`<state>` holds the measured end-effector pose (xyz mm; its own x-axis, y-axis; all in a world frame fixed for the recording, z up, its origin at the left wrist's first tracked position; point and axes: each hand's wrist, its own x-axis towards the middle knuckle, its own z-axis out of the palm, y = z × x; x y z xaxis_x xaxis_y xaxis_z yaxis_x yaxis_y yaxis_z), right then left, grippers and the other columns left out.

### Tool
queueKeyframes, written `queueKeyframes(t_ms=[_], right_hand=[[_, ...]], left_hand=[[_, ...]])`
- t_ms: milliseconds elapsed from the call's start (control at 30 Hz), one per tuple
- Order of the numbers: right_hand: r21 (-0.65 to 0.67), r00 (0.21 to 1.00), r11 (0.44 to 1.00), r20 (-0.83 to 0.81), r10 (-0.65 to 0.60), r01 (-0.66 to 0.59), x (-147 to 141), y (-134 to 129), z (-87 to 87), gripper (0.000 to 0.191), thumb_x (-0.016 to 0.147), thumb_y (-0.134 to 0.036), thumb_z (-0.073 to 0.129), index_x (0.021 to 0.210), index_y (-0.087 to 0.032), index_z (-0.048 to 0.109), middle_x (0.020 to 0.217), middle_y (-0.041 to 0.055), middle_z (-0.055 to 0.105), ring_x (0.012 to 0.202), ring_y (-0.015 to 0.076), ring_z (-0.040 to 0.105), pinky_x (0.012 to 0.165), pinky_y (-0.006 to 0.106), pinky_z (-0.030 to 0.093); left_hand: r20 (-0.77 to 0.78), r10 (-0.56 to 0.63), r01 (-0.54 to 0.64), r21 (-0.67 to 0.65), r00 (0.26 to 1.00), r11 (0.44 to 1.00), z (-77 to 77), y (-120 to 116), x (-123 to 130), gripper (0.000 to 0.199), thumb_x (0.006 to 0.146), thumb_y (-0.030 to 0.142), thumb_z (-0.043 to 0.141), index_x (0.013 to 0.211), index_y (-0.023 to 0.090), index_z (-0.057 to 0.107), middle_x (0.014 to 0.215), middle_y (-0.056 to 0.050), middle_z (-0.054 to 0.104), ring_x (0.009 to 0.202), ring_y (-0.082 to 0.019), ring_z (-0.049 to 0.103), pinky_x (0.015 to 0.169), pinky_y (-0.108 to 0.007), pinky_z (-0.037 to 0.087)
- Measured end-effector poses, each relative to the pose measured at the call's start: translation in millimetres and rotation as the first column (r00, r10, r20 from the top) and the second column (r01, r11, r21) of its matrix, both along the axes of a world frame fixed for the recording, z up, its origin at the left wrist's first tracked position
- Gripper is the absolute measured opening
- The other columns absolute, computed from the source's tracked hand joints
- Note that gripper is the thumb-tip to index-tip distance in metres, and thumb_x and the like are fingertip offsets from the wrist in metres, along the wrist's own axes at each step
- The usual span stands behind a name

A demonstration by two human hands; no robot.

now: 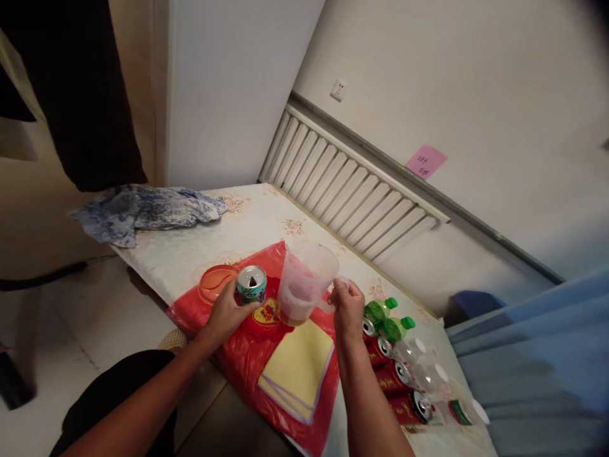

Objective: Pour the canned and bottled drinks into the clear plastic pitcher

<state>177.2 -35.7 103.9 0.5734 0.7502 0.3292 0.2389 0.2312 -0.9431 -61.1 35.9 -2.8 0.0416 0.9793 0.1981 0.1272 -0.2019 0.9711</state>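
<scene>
My left hand [231,310] grips a green can [252,285] with an opened top, thumb and fingers round its lower part. By its handle, my right hand [347,304] holds a translucent plastic jug [307,279], which has some liquid at the bottom and leans slightly. Beneath them a red plastic sheet [228,343] with a yellow emblem covers part of the table. An orange-red round lid [214,282] lies left of the can. Folded yellow cloths [302,365] rest on the sheet in front of the jug.
Right of my right arm stand or lie red cans [392,374], green-capped bottles [392,328] and clear bottles [428,374]. A blue patterned cloth [157,212] lies at the table's far left. Behind the table are a white radiator [352,184] and a wall; a blue curtain [537,355] hangs right.
</scene>
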Motion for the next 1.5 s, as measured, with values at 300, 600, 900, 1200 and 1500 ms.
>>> queueKeyframes(t_ms=[300, 600, 900, 1200, 1500], right_hand=[[-0.084, 0.963, 0.993, 0.262, -0.056, 0.08, 42, -18, 47.9, 0.041, 0.074, -0.053, 0.07, 0.059, -0.022, 0.048, 0.045, -0.0069, 0.044, 0.043, 0.0101, 0.037, 0.046, 0.025, 0.031], [-0.2, 0.893, 0.975, 0.451, 0.001, 0.1, 49, -10, 55.1, 0.045, 0.075, -0.059, 0.066, 0.057, -0.024, 0.046, 0.044, -0.0075, 0.037, 0.042, 0.0101, 0.031, 0.042, 0.025, 0.026], [-0.344, 0.776, 0.937, 0.605, 0.178, 0.053, 31, -3, 79.2, 0.046, 0.075, -0.055, 0.069, 0.055, -0.023, 0.042, 0.051, -0.0071, 0.033, 0.049, 0.0098, 0.03, 0.046, 0.024, 0.025], [-0.415, 0.656, 0.908, 0.699, 0.285, 0.047, 18, 5, 95.8, 0.044, 0.075, -0.054, 0.066, 0.056, -0.021, 0.044, 0.054, -0.006, 0.032, 0.053, 0.0101, 0.031, 0.048, 0.024, 0.025], [-0.444, 0.572, 0.894, 0.749, 0.335, 0.059, 18, 10, 100.5, 0.043, 0.079, -0.053, 0.064, 0.058, -0.021, 0.045, 0.055, -0.006, 0.031, 0.055, 0.0106, 0.031, 0.049, 0.024, 0.025]], left_hand=[[0.022, -0.263, 0.262, 0.036, 0.965, 0.964, 6.1, 37, 41, 0.061, 0.062, 0.029, 0.072, 0.12, 0.017, 0.057, 0.117, -0.009, 0.07, 0.111, -0.03, 0.065, 0.096, -0.042, 0.051], [0.031, -0.359, 0.357, 0.055, 0.933, 0.932, -5.5, 43, 40, 0.062, 0.062, 0.021, 0.069, 0.123, 0.02, 0.057, 0.122, -0.006, 0.07, 0.12, -0.03, 0.061, 0.105, -0.043, 0.047], [0.058, -0.391, 0.382, 0.125, 0.919, 0.916, -15.4, 51, 34, 0.067, 0.062, 0.016, 0.064, 0.129, 0.017, 0.055, 0.129, -0.009, 0.066, 0.119, -0.029, 0.061, 0.105, -0.042, 0.046], [0.025, -0.409, 0.404, 0.122, 0.912, 0.907, -14.1, 54, 31, 0.065, 0.062, 0.016, 0.065, 0.126, 0.021, 0.057, 0.128, -0.007, 0.067, 0.118, -0.028, 0.061, 0.103, -0.04, 0.047], [0.022, -0.427, 0.418, 0.164, 0.904, 0.893, -19.6, 56, 36, 0.067, 0.058, 0.012, 0.064, 0.124, 0.024, 0.061, 0.124, -0.006, 0.068, 0.115, -0.028, 0.063, 0.102, -0.042, 0.047]])
